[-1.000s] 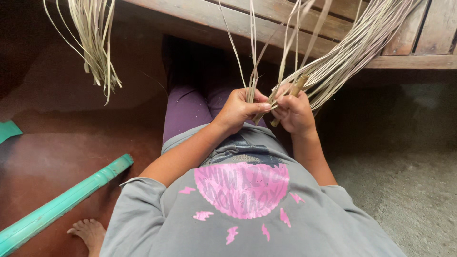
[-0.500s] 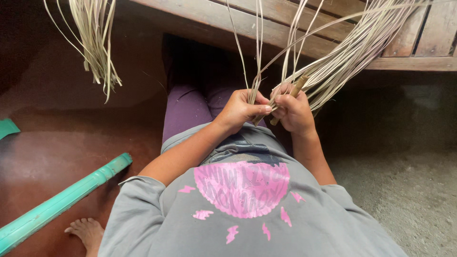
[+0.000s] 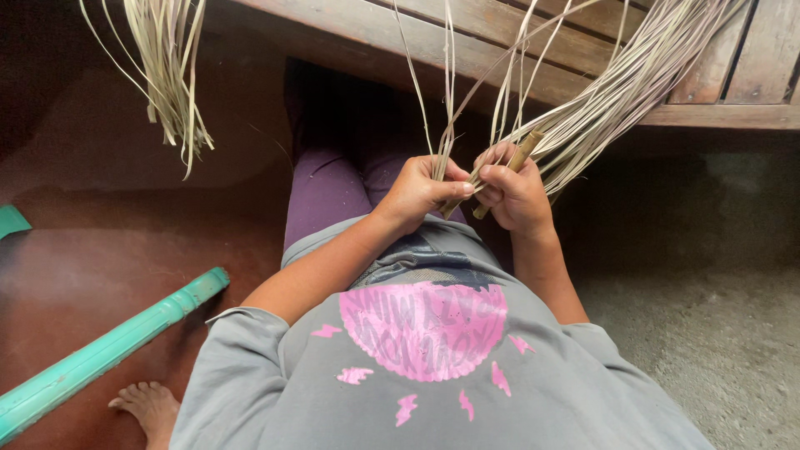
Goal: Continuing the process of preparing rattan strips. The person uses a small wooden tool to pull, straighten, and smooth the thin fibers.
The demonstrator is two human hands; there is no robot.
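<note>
- One bare foot (image 3: 148, 408) is resting on the reddish floor (image 3: 125, 242) nearest me, beside one green pole (image 3: 108, 354) that is lying slantwise.
- I am wearing one grey shirt (image 3: 433, 375) with a pink print, and purple trousers (image 3: 325, 192) beyond it.
- My two hands are working close together, touching: my left hand (image 3: 421, 190) is pinching a few pale strips (image 3: 446, 100) between thumb and fingers, my right hand (image 3: 512, 187) is curling shut around one brown stick (image 3: 508, 171).
- The stick is pointing up and to the right, its long axis slanting away from me.
- The strips, too many to count, are fanning upward and rightward over one wooden bench (image 3: 500, 50).
- One separate hanging bundle (image 3: 171, 75) is dangling far left.
</note>
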